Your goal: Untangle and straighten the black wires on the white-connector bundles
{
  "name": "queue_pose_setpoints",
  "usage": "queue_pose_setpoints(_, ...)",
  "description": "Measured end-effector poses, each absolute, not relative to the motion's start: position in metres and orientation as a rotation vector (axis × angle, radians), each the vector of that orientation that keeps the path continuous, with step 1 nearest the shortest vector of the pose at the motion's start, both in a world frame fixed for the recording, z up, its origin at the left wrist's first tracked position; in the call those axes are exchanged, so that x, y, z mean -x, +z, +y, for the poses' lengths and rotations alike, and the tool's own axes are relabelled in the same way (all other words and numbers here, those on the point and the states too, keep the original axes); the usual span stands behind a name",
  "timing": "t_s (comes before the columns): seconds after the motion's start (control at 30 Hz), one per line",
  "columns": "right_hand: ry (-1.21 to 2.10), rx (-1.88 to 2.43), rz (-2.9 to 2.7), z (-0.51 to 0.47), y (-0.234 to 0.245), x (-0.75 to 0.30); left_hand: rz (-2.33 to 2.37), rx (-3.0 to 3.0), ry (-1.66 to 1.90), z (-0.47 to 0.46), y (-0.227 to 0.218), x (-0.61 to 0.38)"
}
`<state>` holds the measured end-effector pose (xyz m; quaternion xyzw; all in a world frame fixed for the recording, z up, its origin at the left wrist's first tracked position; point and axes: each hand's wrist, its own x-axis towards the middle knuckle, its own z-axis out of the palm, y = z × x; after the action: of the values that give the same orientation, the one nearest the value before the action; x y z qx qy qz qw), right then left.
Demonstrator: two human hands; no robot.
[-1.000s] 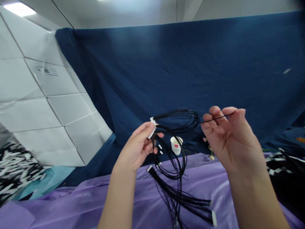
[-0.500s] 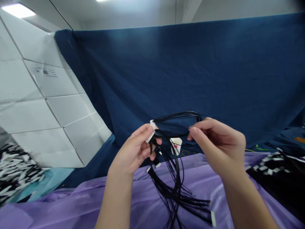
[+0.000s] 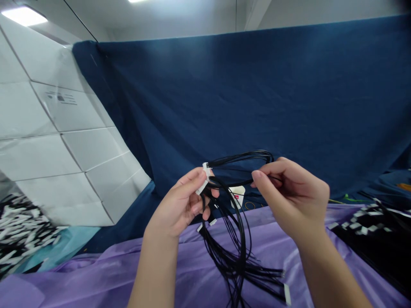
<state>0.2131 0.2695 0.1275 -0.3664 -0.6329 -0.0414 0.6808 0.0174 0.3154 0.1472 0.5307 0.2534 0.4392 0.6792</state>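
My left hand is closed on a small white connector from which thin black wires loop up and hang down onto the purple sheet. My right hand pinches a single black wire between thumb and forefinger, its tip close to the connector. More black wires with white connectors lie on the sheet below my hands.
A white paper cup stands behind the wires. A dark blue cloth hangs behind. White cartons are stacked at left, with a heap of black-and-white wire sets below them. Another heap lies at right.
My right hand has come in from the right with its wire, closing from a loose hold into a pinch near the connector. My left hand has hardly moved.
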Motion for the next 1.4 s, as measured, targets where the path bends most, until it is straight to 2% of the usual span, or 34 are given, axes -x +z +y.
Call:
queue_pose_setpoints(0.23, -0.112, 0.783, -1.447, 0.272, 0.127, -0.214, 0.557, -1.181, 0.995, 0.315, 0.146, -0.017)
queue_pose_setpoints(0.5, -0.423, 0.652, -1.609, 0.271, 0.131, -0.218, 0.565, -1.199, 0.959, 0.316, 0.146, -0.015)
queue_pose_setpoints(0.93, -0.176, 0.949, -1.555, 0.272, 0.127, -0.204, 0.672, -1.405, 0.924, 0.311, 0.144, -0.024)
queue_pose_setpoints(1.4, -0.207, 0.916, -1.670, 0.270, 0.127, -0.206, 0.748, -1.499, 0.867, 0.312, 0.144, -0.023)
